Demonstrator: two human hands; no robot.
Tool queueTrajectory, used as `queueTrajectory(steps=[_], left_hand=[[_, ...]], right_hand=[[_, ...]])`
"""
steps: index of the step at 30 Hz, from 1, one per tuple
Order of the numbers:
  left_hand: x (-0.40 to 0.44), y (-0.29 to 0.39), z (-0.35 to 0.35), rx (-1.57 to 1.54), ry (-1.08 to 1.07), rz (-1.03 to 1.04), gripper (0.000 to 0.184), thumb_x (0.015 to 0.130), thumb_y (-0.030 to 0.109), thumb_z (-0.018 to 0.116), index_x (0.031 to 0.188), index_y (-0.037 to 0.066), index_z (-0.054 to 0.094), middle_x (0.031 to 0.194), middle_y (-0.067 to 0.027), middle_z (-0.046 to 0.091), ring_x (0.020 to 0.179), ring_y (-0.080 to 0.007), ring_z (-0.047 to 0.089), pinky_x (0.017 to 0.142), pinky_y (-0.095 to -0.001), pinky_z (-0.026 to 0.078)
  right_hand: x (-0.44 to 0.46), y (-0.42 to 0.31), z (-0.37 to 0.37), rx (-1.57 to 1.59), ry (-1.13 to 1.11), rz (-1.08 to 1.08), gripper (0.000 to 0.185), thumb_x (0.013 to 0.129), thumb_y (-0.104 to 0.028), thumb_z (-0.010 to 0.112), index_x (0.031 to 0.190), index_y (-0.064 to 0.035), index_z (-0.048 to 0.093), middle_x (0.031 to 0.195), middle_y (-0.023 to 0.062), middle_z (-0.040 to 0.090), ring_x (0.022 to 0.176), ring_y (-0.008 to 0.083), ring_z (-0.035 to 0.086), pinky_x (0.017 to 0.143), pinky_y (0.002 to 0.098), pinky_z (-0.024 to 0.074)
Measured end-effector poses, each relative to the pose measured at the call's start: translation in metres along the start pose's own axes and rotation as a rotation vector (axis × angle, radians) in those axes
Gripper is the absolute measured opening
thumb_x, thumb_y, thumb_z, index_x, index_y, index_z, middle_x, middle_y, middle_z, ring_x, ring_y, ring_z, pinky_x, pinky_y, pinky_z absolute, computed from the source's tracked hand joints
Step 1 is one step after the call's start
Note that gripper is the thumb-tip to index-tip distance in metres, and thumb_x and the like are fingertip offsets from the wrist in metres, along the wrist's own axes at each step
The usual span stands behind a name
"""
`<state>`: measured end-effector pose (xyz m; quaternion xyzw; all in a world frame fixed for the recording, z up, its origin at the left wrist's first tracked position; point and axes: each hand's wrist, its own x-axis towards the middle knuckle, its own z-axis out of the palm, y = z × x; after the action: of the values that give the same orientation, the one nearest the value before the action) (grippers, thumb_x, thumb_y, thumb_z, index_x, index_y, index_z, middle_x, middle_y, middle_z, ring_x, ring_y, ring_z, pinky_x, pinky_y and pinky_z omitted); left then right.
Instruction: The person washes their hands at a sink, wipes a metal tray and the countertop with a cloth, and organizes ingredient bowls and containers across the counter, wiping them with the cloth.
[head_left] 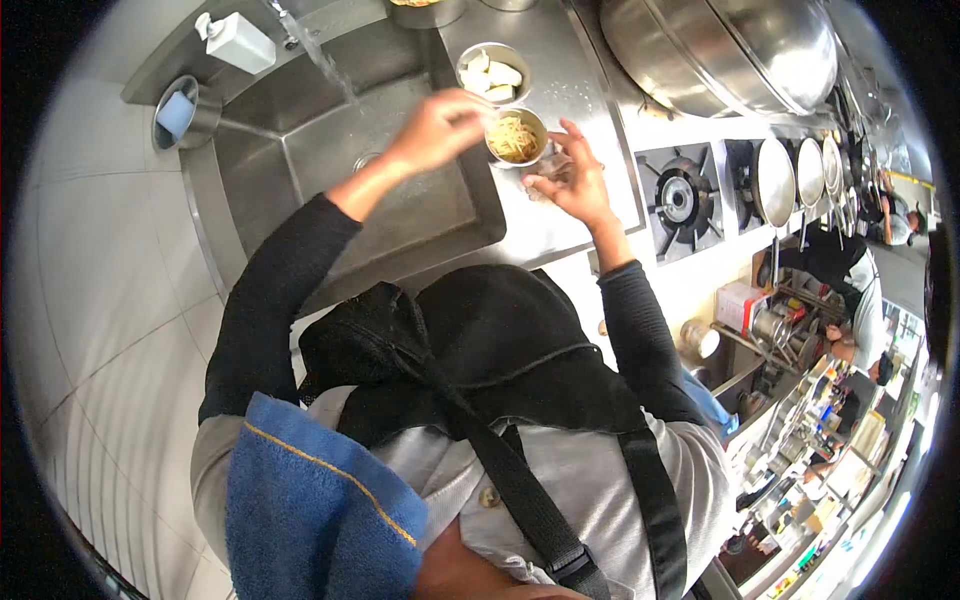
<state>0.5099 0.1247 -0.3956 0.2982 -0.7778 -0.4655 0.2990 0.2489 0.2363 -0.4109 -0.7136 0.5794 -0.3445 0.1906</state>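
Bowl of pale strips (pixel 540 140), round, without long axis, placed on the counter (pixel 590 105) between the two hands. To its left: left hand (pixel 437 131), seemingly nearer, fingers bunched at the rim; hold cannot be told. To its right: right hand (pixel 577 184), fingers parted and curved; hold likewise cannot be told.

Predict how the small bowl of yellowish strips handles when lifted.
The small bowl has a firm-looking round rim, so probably stiff. Smaller than the right hand beside it, likely fairly light. The strips look loose, so they may shift if tilted.
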Motion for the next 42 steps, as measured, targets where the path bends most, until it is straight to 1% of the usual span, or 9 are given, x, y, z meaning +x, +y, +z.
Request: queueTrajectory(steps=[6,19,24,30,33,36,37,38,42], left_hand=[[-0.005,-0.116,-0.137,-1.153,0.837,-0.774,0.028,0.097,0.019,0.055,0.114,-0.003,0.059,0.108,-0.012,0.063,0.108,-0.0267,0.059,0.099,-0.0387,0.049],[-0.026,-0.144,-0.158,-0.405,0.543,-0.709,0.024,0.087,0.012,0.061,0.11,0.009,0.066,0.088,-0.0007,0.061,0.059,-0.0099,0.043,0.053,-0.0278,0.038],[-0.055,-0.14,-0.187,-0.181,0.552,-0.797,0.027,0.088,0.02,0.064,0.114,0.01,0.063,0.091,-0.0013,0.062,0.074,-0.0113,0.057,0.066,-0.0325,0.046],[-0.05,-0.245,-0.255,-0.799,0.857,-0.761,0.065,0.09,0.054,0.059,0.137,0.012,0.045,0.113,-0.014,0.061,0.104,-0.0271,0.062,0.087,-0.0416,0.047],[-0.015,-0.184,-0.24,-0.524,0.749,-0.723,0.073,0.087,0.058,0.06,0.139,0.008,0.044,0.12,-0.0184,0.06,0.104,-0.0291,0.061,0.085,-0.0411,0.048],[-0.028,-0.334,-0.265,0.952,0.507,-0.677,0.067,0.086,0.04,0.066,0.133,-0.003,0.047,0.131,-0.0248,0.054,0.112,-0.0371,0.058,0.094,-0.0459,0.048],[-0.019,-0.22,-0.237,1.144,0.485,-0.661,0.068,0.087,0.043,0.065,0.134,-0.002,0.046,0.131,-0.0228,0.054,0.113,-0.037,0.057,0.095,-0.0458,0.047],[-0.033,-0.283,-0.26,1.366,0.418,-0.461,0.068,0.087,0.038,0.067,0.138,-0.001,0.044,0.133,-0.0207,0.054,0.117,-0.0358,0.056,0.097,-0.0445,0.045],[-0.086,-0.264,-0.245,0.738,0.736,-0.204,0.035,0.092,0.021,0.065,0.118,-0.002,0.06,0.115,-0.0176,0.064,0.105,-0.0313,0.061,0.092,-0.0428,0.046]], right_hand=[[-0.019,0.028,-0.012,0.147,0.087,0.24,0.03,0.077,-0.018,0.08,0.097,-0.0012,0.066,0.108,0.0171,0.065,0.096,0.0277,0.066,0.077,0.0377,0.0543],[0.078,0.021,0.052,-0.179,-0.01,0.419,0.073,0.069,-0.039,0.084,0.123,-0.0065,0.048,0.118,0.0178,0.056,0.106,0.0334,0.059,0.091,0.0437,0.0483],[0.064,0.042,0.006,-0.028,0.117,0.24,0.021,0.084,-0.015,0.074,0.097,-0.0016,0.065,0.106,0.0158,0.062,0.091,0.0247,0.062,0.074,0.0359,0.0514],[0.082,0.018,-0.011,0.132,-0.098,0.183,0.04,0.088,-0.005,0.064,0.127,-0.0092,0.059,0.114,0.0168,0.064,0.096,0.0235,0.064,0.078,0.0336,0.0541],[0.099,-0.007,-0.002,0.096,-0.385,0.351,0.05,0.09,-0.018,0.068,0.137,-0.0169,0.052,0.118,0.0174,0.062,0.1,0.0257,0.063,0.08,0.0354,0.0541],[0.092,0.021,0.035,-0.075,-0.444,0.23,0.048,0.087,-0.018,0.065,0.133,-0.0141,0.054,0.094,0.015,0.069,0.082,0.0282,0.067,0.069,0.0411,0.0547],[0.098,0.006,0.038,-0.264,-0.438,0.177,0.042,0.086,-0.017,0.061,0.128,-0.0127,0.058,0.088,0.015,0.069,0.076,0.0311,0.067,0.067,0.0424,0.0535],[0.091,0.045,0.065,-0.22,-0.235,-0.032,0.036,0.086,-0.017,0.057,0.121,-0.0152,0.064,0.093,0.0163,0.07,0.081,0.0323,0.067,0.074,0.043,0.0537],[0.112,0.023,0.06,-0.188,-0.348,0.143,0.03,0.08,-0.019,0.064,0.11,-0.0169,0.068,0.093,0.0172,0.07,0.09,0.0376,0.067,0.08,0.0455,0.0535]])
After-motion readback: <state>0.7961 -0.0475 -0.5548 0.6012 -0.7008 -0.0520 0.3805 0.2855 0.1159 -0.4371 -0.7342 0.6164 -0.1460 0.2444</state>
